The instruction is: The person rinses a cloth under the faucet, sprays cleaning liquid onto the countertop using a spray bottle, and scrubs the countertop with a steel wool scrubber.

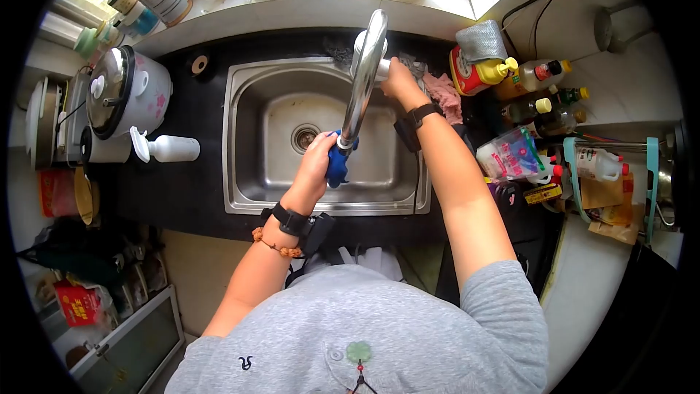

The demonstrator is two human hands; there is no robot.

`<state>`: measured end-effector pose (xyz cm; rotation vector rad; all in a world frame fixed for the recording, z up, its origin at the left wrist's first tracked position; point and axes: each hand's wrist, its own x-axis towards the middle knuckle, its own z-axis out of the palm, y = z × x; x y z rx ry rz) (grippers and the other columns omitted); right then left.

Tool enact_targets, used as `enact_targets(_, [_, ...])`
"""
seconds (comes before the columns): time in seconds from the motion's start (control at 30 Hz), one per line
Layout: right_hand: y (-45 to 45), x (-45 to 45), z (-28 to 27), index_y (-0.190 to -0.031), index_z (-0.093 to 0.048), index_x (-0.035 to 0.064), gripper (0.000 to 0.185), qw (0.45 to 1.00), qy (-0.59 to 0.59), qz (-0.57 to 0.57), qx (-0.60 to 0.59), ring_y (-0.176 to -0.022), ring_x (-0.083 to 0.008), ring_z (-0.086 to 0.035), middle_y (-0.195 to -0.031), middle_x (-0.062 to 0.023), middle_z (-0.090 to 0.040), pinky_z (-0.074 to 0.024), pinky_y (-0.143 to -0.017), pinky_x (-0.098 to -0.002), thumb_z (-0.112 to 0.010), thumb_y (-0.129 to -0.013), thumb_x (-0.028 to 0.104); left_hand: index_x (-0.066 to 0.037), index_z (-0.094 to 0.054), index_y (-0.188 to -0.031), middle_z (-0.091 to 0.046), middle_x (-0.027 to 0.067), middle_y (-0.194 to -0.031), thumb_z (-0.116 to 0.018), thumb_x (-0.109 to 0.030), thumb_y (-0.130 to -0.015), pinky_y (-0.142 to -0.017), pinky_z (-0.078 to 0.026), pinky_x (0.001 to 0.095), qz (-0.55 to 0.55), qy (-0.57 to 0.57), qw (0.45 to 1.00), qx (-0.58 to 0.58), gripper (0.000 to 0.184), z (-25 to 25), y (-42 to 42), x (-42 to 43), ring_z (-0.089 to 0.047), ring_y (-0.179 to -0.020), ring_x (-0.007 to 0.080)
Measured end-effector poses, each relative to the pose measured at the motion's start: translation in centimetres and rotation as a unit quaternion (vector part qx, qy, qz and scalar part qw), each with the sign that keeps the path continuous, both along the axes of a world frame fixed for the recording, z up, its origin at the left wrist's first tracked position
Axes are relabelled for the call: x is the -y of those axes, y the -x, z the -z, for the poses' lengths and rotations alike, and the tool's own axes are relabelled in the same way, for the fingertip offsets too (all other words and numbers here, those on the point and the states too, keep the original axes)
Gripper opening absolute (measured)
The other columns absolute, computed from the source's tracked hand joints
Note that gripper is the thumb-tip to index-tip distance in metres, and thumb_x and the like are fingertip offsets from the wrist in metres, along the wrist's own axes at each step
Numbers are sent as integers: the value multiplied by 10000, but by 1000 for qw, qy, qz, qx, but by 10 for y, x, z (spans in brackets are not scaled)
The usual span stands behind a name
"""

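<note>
My left hand point(315, 164) is closed around a crumpled blue cloth point(337, 168), just under the spout end of the chrome faucet point(364, 76). Both are above the stainless steel sink point(251, 204), beside its drain. At the back right of the basin, my right hand point(401, 82) has its fingers wrapped around the faucet handle point(383, 69), whose pale end shows past them. The faucet neck arches toward me and hides part of the cloth. Whether water runs is hard to make out.
Left of the sink lie a white spray bottle point(171, 149) and a rice cooker point(124, 91). On the right are a pink cloth point(445, 97), a yellow pump bottle point(477, 73) and several condiment bottles. Jars and pots line the windowsill point(313, 7) behind.
</note>
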<state>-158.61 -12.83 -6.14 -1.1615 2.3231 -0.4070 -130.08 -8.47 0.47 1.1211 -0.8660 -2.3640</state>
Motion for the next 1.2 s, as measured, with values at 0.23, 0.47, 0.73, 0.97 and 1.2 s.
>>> enact_targets(0.23, [10, 10, -24, -1238, -523, -131, 633, 989, -95, -2, 114, -986, -332, -724, -1067, -262, -711, -584, -797, -386, -815, -735, 117, -60, -608, -1116, -634, 11, -905, -537, -238, -1003, -638, -469, 243, -1, 24, 999, 48, 223, -2, -6, -3, -578, -773, 83])
enact_targets(0.47, [3, 31, -12, -1231, -549, -61, 437, 980, -193, -36, 17, -994, -289, -657, -1130, -232, -612, -539, -827, -361, -621, -831, 100, -29, -595, -1140, -664, 40, -894, -536, -258, -1010, -617, -499, 262, 43, 16, 999, 3, 270, -23, 2, -3, -649, -719, 131])
enact_targets(0.73, [15, 23, -69, -1035, -683, -1, 260, 966, -227, -10, 124, -651, -191, -674, -785, -93, -706, -530, -574, -322, -535, -852, 108, -14, -597, -1127, -715, 97, -1003, -554, -305, -1018, -652, -556, 281, 51, 38, 998, 5, 314, -42, 5, -8, -719, -801, 181])
enact_targets(0.97, [2, -15, -6, -1062, -628, -45, 297, 962, 55, 141, 225, -685, -249, -708, -853, -158, -712, -554, -594, -374, -752, -858, 132, -47, -627, -1116, -629, 11, -827, -557, -251, -1004, -554, -465, 252, 45, 25, 998, 30, 243, -23, 0, -5, -561, -607, 96])
enact_targets(1.2, [-29, -33, 48, -1320, -434, 74, 511, 961, 209, 139, 116, -1001, -494, -630, -1035, -305, -675, -507, -840, -510, -683, -876, 116, -56, -640, -1120, -640, -3, -863, -543, -215, -1002, -591, -457, 233, 29, 52, 998, 27, 221, -2, -9, 3, -577, -701, 71])
